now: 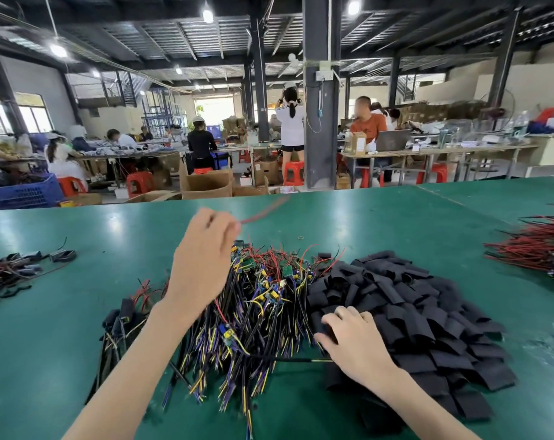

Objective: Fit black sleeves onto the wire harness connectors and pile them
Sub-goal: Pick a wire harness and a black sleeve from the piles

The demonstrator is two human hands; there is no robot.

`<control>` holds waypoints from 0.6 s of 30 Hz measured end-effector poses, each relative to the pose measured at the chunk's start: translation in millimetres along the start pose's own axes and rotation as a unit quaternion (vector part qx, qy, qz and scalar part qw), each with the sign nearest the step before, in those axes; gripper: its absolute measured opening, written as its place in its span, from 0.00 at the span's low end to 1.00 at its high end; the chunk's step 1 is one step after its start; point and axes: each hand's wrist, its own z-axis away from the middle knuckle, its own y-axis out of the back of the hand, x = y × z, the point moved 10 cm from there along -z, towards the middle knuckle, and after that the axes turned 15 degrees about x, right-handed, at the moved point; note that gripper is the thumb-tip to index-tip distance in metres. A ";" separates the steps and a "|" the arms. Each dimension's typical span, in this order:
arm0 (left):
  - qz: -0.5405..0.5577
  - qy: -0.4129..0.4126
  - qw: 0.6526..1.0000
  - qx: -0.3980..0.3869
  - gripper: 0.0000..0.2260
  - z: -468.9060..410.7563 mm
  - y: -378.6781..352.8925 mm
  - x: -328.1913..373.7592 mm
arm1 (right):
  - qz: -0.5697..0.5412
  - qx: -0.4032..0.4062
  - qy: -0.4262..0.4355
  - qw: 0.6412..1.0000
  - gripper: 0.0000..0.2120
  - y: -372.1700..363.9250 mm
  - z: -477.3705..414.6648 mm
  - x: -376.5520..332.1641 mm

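A heap of wire harnesses [263, 300] with black, yellow, blue and red leads and small green boards lies in the middle of the green table [78, 312]. To its right spreads a pile of flat black sleeves [428, 312]. My left hand [202, 258] is raised above the heap and pinches a harness whose red lead [263, 211] trails up and right, blurred. My right hand [348, 338] rests on the near left edge of the sleeve pile, fingers curled on a black sleeve. A few sleeved harnesses [120, 322] lie left of the heap.
More red-and-black wire bundles lie at the right edge [536, 246] and at the far left [12, 268] of the table. A small rubber band [300, 238] lies behind the heap. Beyond the table, people work at benches with red stools and cardboard boxes.
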 end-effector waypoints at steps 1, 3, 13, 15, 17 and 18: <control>-0.042 -0.035 0.998 -0.018 0.08 11.4 -1.3 5.6 | 0.025 -0.015 -0.012 1.000 0.19 -5.6 -0.3 1.5; -0.107 -0.083 0.990 -0.039 0.05 35.8 -2.2 11.2 | 0.059 -0.030 -0.023 0.998 0.24 -10.7 -2.8 4.7; -0.127 -0.133 0.982 -0.036 0.16 107.6 -19.2 -8.6 | 0.029 -0.016 0.001 0.999 0.13 3.9 -8.2 4.2; -0.117 -0.133 0.984 -0.032 0.21 111.1 -18.9 -7.4 | -0.074 0.037 -0.038 0.996 0.10 22.0 -12.7 9.8; -0.102 -0.127 0.986 -0.035 0.22 114.9 -18.5 -6.1 | -0.191 0.083 -0.094 0.973 0.07 41.1 -15.3 20.3; -0.095 -0.120 0.987 -0.042 0.22 116.6 -19.1 -5.5 | -0.229 0.088 -0.114 0.963 0.07 46.2 -15.4 25.2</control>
